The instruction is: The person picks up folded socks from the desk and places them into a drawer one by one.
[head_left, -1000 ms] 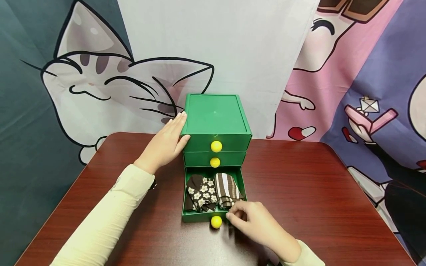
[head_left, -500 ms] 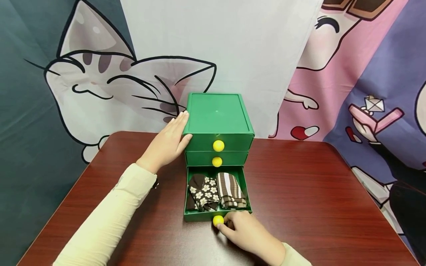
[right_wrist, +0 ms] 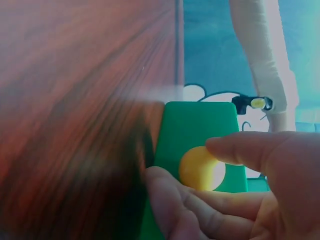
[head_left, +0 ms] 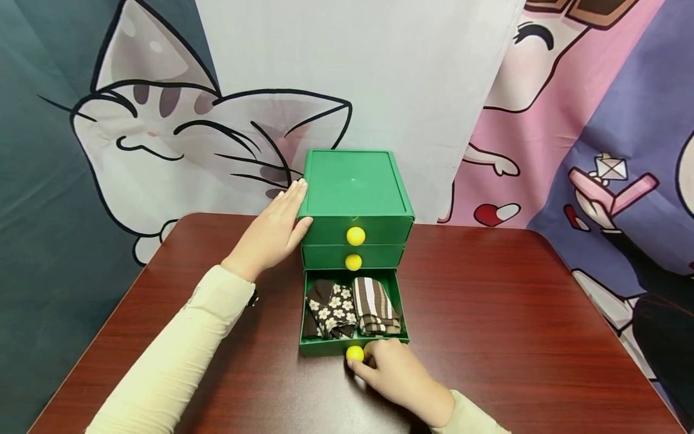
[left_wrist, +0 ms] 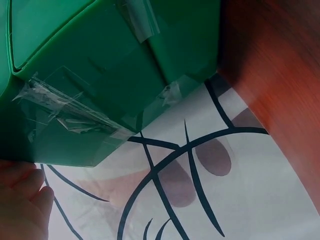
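Observation:
A green cabinet with three drawers stands on the table, each drawer bearing a yellow ball knob. Its bottom drawer is pulled out and holds two folded socks side by side: a dark one with white flowers on the left and a brown striped one on the right. My left hand rests with straight fingers against the cabinet's left side. Between thumb and fingers, my right hand pinches the bottom drawer's yellow knob.
The upper two drawers are closed. Clear tape is stuck on the cabinet's side. Dark red wood tabletop surrounds the cabinet, and a cartoon-printed cloth hangs behind it. A dark shape lies at the right edge.
My right hand has moved left from the drawer's front right onto the knob and now pinches it. The bottom drawer has slid slightly inward. My left hand stays against the cabinet.

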`<action>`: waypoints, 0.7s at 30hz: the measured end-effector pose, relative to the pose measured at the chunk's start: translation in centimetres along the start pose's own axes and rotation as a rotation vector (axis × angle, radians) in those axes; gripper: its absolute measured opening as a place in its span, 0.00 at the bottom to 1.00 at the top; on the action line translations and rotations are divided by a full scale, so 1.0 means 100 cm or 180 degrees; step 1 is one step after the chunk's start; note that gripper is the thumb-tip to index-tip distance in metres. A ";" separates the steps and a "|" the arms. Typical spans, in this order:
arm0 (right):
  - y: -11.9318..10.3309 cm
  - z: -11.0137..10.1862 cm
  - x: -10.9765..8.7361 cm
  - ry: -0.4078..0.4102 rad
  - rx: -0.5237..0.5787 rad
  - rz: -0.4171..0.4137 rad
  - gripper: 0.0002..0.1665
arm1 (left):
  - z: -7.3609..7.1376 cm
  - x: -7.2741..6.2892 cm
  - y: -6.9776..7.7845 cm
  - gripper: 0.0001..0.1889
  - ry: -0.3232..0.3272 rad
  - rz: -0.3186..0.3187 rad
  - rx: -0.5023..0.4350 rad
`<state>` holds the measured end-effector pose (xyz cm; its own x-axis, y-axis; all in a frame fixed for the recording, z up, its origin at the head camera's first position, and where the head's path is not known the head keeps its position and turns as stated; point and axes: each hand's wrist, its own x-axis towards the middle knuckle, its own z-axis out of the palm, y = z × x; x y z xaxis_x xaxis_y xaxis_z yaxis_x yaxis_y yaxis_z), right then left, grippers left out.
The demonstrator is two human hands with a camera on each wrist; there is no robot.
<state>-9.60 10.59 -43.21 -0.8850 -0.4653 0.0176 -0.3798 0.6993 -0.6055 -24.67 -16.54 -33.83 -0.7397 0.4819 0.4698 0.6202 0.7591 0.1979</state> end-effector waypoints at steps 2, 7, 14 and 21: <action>0.003 0.000 0.004 0.0024 0.0029 0.0004 0.20 | 0.000 0.000 0.000 0.34 0.0002 0.0001 0.0002; 0.010 0.002 0.014 0.0145 0.0049 -0.0008 0.19 | 0.000 0.001 0.000 0.34 0.0000 0.0021 -0.0023; 0.015 0.003 0.026 0.0196 0.0084 -0.0035 0.19 | -0.001 0.000 0.001 0.34 0.0013 0.0012 -0.0032; 0.015 0.005 0.033 0.0230 0.0056 -0.0033 0.20 | 0.000 0.000 0.001 0.34 -0.0011 -0.0015 -0.0001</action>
<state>-12.98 9.80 -44.40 -0.8984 -0.4318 0.0809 -0.3848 0.6848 -0.6189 -24.60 -16.50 -33.81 -0.7435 0.4798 0.4657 0.6167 0.7613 0.2003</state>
